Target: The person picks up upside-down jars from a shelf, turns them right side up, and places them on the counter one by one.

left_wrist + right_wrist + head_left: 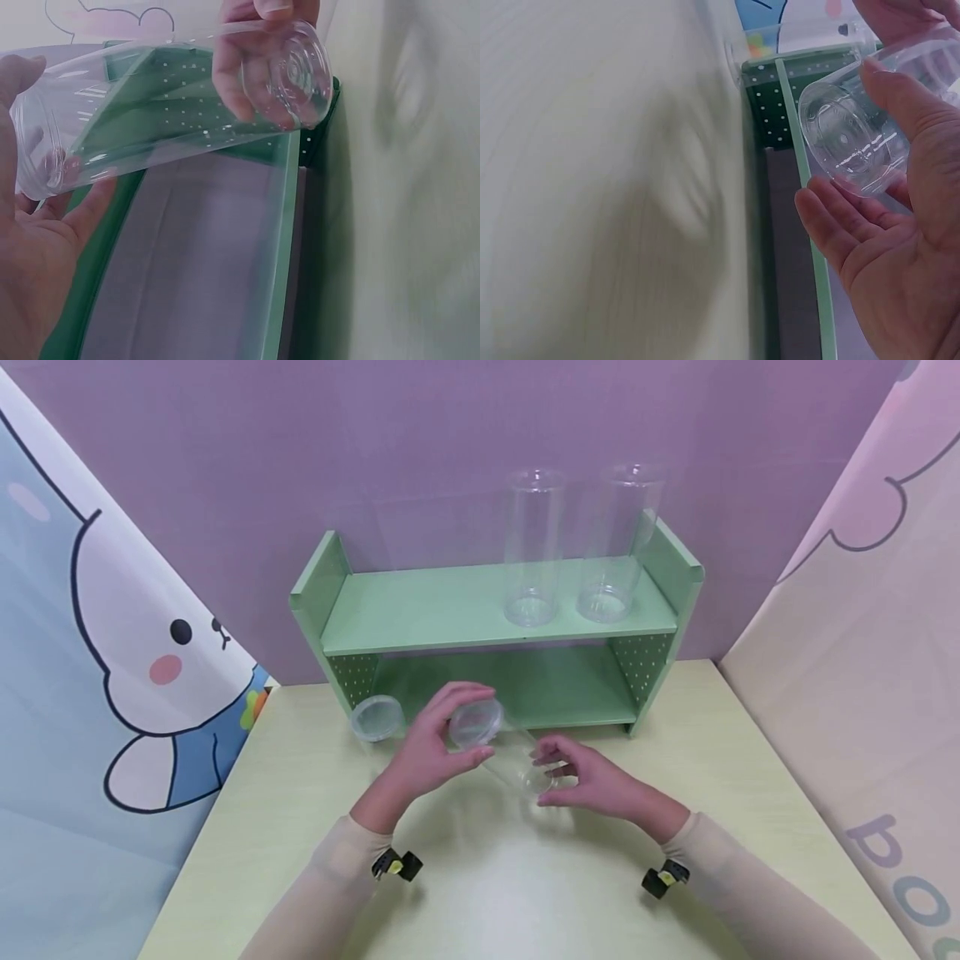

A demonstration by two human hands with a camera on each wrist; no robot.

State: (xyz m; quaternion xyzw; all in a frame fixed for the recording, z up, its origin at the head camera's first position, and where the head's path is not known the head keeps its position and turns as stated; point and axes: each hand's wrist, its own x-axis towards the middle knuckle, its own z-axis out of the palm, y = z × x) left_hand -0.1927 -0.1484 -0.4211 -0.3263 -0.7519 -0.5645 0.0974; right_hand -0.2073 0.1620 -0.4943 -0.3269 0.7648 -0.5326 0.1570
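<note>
A clear plastic cylindrical jar (512, 758) with a lidded end is tilted above the table, between both hands. My left hand (429, 745) grips its lidded end, thumb on one side and fingers on the other. Around the base end curl the fingers and thumb of my right hand (592, 781). The left wrist view shows the jar (165, 112) lying nearly sideways, its ringed base toward the right hand (262, 67). In the right wrist view the round base (847, 142) sits between thumb and fingers.
A green two-tier shelf (427, 606) stands behind the hands. Two similar clear jars, one (531, 552) beside the other (617, 547), stand upright on its top tier. Another clear jar (377, 718) stands on the pale table (300, 793) by the shelf's left front corner.
</note>
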